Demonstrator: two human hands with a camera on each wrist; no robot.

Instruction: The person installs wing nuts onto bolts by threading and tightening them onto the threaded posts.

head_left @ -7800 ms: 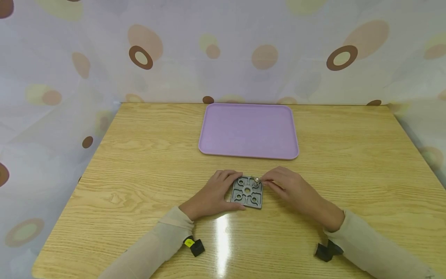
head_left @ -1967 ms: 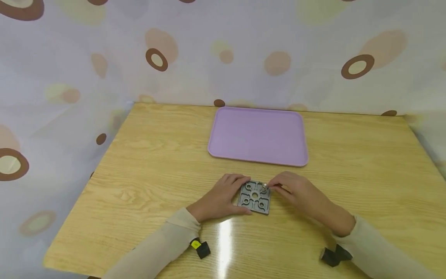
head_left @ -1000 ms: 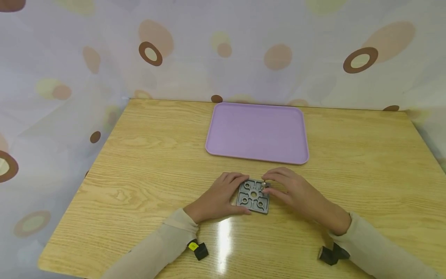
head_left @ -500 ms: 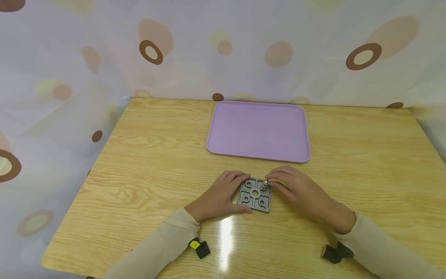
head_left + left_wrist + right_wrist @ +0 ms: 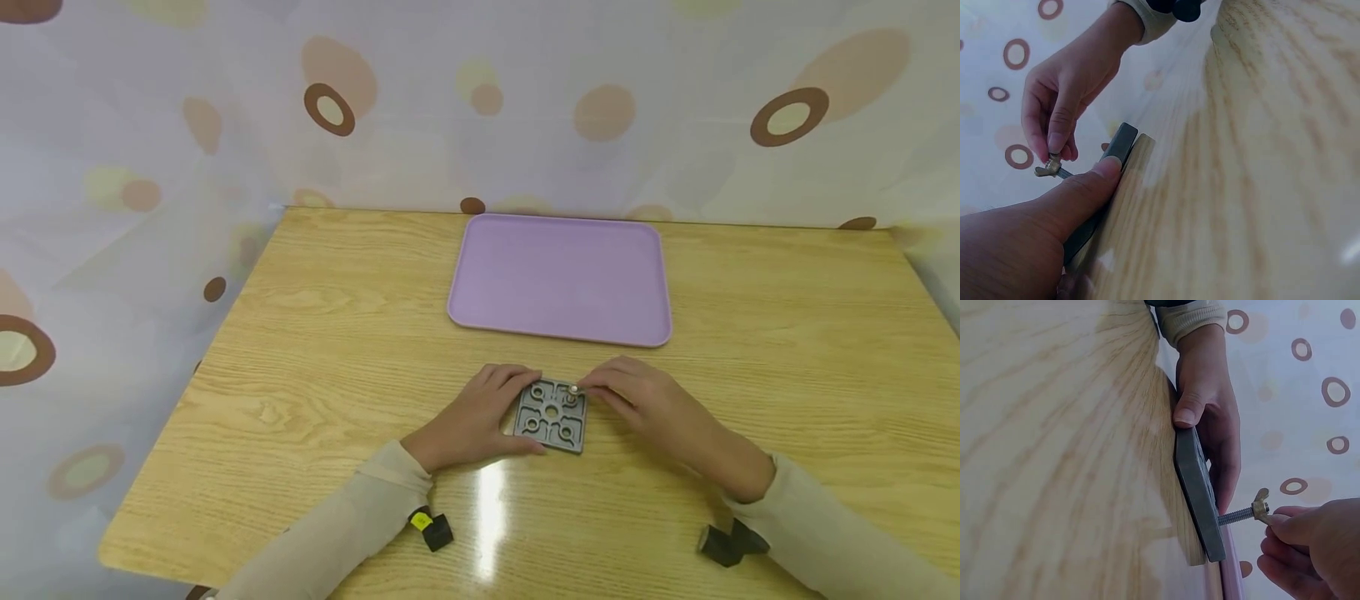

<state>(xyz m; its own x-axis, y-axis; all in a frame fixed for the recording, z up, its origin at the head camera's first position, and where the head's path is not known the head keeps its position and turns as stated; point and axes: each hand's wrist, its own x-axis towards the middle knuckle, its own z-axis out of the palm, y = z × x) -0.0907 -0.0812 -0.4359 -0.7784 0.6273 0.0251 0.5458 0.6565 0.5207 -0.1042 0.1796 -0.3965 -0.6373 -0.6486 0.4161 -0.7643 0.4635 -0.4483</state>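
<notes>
Grey plate (image 5: 1195, 487): left hand (image 5: 474, 421) grips edges, right hand (image 5: 654, 406) pinches wing nut (image 5: 1260, 509); tray (image 5: 562, 279) apart.

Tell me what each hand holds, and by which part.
Left hand: metal plate, by opposite edges. Right hand: wing nut on the bolt, by one wing.

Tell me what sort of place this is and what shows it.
Probably a small tabletop assembly station: a wood-grain table, a patterned backdrop behind and beside it, and a metal plate with a wing nut on a threaded rod.
</notes>
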